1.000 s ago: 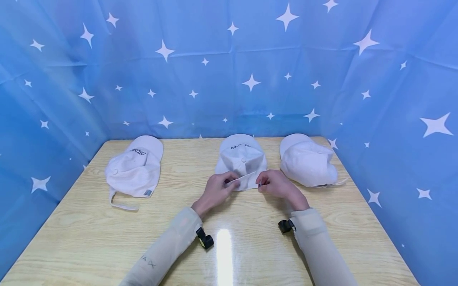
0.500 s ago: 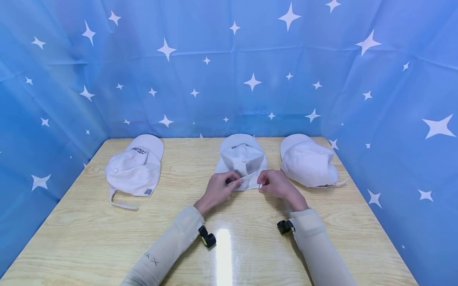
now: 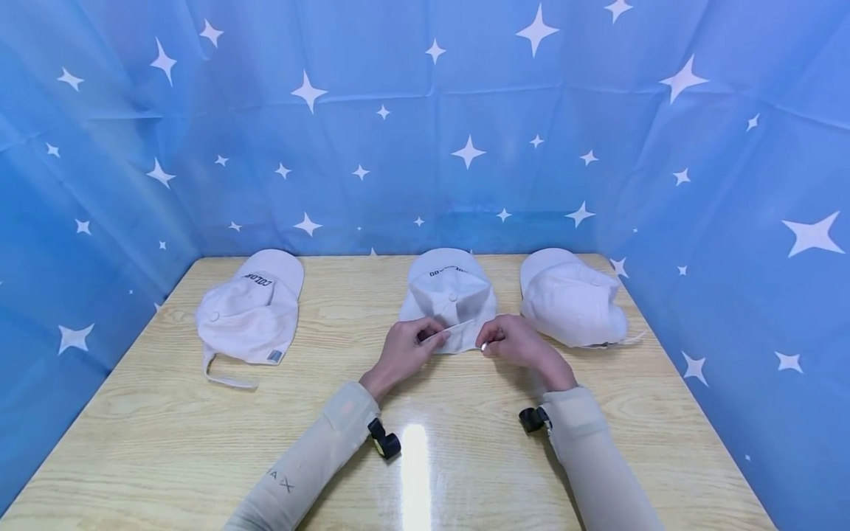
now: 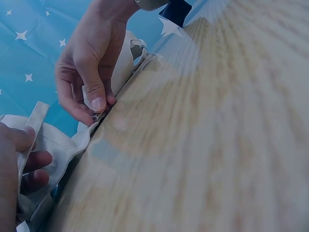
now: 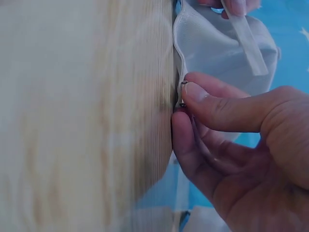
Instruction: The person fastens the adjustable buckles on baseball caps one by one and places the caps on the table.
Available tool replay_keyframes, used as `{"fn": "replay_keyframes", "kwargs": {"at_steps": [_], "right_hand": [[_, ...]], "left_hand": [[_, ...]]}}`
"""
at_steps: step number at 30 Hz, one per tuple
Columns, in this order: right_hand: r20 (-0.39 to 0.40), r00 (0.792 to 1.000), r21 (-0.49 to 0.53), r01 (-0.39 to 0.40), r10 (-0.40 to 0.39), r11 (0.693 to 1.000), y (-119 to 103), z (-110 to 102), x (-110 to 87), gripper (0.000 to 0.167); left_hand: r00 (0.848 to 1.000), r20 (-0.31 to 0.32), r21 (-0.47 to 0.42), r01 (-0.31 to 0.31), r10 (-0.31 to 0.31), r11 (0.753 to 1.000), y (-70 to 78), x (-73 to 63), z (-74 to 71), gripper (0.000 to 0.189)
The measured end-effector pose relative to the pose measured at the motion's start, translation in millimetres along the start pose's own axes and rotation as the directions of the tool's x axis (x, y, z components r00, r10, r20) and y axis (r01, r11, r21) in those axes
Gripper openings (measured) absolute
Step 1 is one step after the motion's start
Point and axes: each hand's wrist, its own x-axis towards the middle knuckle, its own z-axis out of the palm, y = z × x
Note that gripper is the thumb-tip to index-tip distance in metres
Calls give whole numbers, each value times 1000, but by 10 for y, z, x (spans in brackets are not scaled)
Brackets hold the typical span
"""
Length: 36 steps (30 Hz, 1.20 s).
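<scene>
A white baseball cap (image 3: 446,284) lies at the back middle of the table, brim toward the backdrop, dark lettering on its front. At its rear opening my left hand (image 3: 403,352) pinches the cap's loose fabric strap (image 5: 248,46) between thumb and fingers; the strap's free end sticks out past the fingertips. My right hand (image 3: 519,345) pinches a small metal buckle (image 5: 183,93) at the other side of the opening, low by the tabletop. In the right wrist view, the strap's end and the buckle are apart.
Another white cap (image 3: 246,317) rests on the left, its strap hanging loose over the wooden table (image 3: 332,472). A third white cap (image 3: 571,302) sits close beyond my right hand. Behind everything hangs a blue curtain (image 3: 398,133) with white stars.
The right hand has shifted very slightly right and turned, and a bright metal glint now shows at its fingertips. My left hand keeps its pinch on the strap; the caps stay in place.
</scene>
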Motion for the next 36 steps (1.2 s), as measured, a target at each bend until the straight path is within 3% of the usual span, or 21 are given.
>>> {"fn": "replay_keyframes", "kwargs": {"at_steps": [6,12,21,26,30,36], "right_hand": [[2,1000,24,-4,4,1000,-11,1,4,23],[-11,999,-46,30,-31,998,-30,18,28,32],[-4,998,-47,-58,58,997,-24,17,3,32],[-27,999,-37,-48,47,998,-13,10,-3,25],[-60,998,13,-5,6,1000,-17,17,3,23],[-96,995,227,25,-3,974,-45,55,30,19]], "left_hand": [[1000,-9,-4,13,-13,1000,-4,-4,-2,11],[999,-19,-41,37,-38,998,-9,2,-7,13],[999,-3,-63,54,-54,997,-17,-5,-5,14],[999,-1,-82,50,-51,995,-23,-8,-5,14],[999,-4,-91,49,-49,995,-23,-11,-10,13],[998,-29,-69,56,-58,996,2,-20,-27,10]]}}
